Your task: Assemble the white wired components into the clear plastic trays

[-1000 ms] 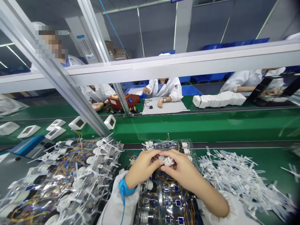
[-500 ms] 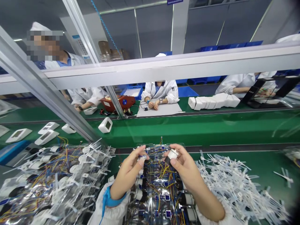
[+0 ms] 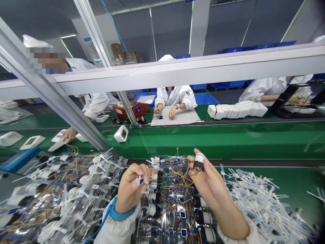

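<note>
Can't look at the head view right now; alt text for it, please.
The right hand holds a white-and-black cylinder over rows of wired parts, while the left hand pinches a small blue-and-white piece. A heap of white strips lies at right.

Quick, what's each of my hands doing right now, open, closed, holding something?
Left hand: closed, pinching a small blue-and-white part.
Right hand: holding a white-and-black cylinder in its fingers.

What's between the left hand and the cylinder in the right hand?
In the head view, yellow wires over rows of wired parts lie between the left hand and the cylinder.
</note>
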`<state>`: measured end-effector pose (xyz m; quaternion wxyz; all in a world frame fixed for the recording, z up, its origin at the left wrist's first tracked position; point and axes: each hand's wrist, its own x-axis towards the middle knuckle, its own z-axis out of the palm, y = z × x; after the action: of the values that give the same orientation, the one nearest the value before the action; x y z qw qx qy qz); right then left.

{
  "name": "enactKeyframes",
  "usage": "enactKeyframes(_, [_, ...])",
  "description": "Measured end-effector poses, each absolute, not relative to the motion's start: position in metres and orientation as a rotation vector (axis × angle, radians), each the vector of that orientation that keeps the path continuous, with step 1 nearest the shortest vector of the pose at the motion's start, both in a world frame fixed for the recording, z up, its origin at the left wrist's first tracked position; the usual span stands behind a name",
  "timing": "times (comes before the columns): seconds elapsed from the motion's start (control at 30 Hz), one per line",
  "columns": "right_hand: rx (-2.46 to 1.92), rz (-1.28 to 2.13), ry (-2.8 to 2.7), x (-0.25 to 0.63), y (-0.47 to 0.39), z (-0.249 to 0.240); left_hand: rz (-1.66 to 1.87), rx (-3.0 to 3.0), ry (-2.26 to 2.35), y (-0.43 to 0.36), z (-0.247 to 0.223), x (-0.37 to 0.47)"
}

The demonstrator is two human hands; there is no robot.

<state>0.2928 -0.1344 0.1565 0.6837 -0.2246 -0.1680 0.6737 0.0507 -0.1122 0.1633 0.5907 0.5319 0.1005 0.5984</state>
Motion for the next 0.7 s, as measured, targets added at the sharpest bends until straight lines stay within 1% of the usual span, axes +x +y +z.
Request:
enactKeyframes(0.13, [-0.446,1.630,-0.263,0.291,-0.134,0.156,1.500,1.136,0.231,-0.110,0.162,0.051])
enactKeyframes(0.33, [-0.486,1.663,-0.246,0.284,-0.134,0.153,1.570,1.205,0.350,-0.110,0.159,0.053])
enactKeyframes(0.53, [-0.505,1.763,-0.384,0.276,-0.140,0.152,1.448,1.392,0.452,-0.110,0.152,0.050])
enactKeyframes(0.7, [-0.505,1.795,-0.499,0.267,-0.147,0.150,1.169,1.422,0.503,-0.109,0.151,0.051])
